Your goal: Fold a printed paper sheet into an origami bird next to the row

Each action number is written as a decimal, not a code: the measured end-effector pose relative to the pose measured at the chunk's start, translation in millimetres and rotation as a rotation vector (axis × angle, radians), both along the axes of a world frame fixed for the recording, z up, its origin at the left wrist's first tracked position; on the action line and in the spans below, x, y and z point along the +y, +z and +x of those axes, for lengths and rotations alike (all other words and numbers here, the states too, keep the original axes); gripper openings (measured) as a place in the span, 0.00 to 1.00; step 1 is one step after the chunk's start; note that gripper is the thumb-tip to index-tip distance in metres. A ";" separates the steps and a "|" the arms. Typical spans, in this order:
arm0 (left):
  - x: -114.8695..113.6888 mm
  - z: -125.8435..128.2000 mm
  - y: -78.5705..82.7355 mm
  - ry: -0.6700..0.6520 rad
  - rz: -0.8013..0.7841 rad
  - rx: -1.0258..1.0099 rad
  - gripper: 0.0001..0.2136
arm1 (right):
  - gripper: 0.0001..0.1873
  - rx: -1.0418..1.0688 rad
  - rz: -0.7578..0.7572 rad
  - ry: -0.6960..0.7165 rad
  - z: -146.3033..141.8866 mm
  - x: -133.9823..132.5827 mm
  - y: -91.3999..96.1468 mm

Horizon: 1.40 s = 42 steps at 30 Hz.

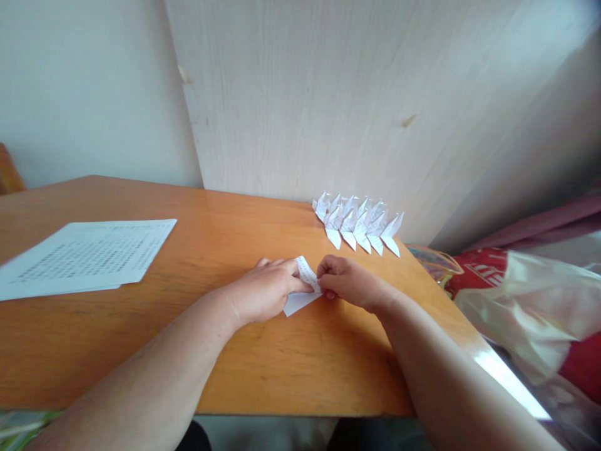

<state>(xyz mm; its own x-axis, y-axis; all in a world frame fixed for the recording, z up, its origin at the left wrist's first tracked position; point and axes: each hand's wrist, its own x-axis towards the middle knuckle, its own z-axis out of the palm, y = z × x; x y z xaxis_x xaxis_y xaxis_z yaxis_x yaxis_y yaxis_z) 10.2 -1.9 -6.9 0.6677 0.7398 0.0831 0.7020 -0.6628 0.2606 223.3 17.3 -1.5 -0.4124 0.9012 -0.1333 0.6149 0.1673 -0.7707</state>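
Observation:
A small folded sheet of printed white paper [300,302] lies on the wooden table in front of me, between my hands. My left hand [270,289] rests over its left part, with the thumb pressing on the paper and part of the sheet hidden beneath the fingers. At the paper's right corner, my right hand [339,277] is closed, thumb and curled fingers pinching the edge. Beyond my hands, several folded paper pieces [360,227] with pointed tips stand in close rows near the back edge.
Printed sheets [94,257] lie stacked at the left of the table [225,232]. A pale wood-grain panel [300,94] rises behind it. Past the right edge are red and whitish bags [521,307] and an orange-rimmed clear item [436,260].

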 end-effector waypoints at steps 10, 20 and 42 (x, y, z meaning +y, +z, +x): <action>5.9 -5.4 -3.7 -0.001 -0.058 0.002 0.22 | 0.05 -0.212 0.039 0.015 -5.7 1.4 2.1; 13.4 -11.5 0.1 0.013 -0.139 0.007 0.25 | 0.07 -0.256 0.028 -0.018 -6.9 6.0 -0.2; 41.4 -24.2 -21.7 -0.157 -0.418 -0.292 0.27 | 0.27 -0.571 -0.002 0.053 -34.6 5.0 14.6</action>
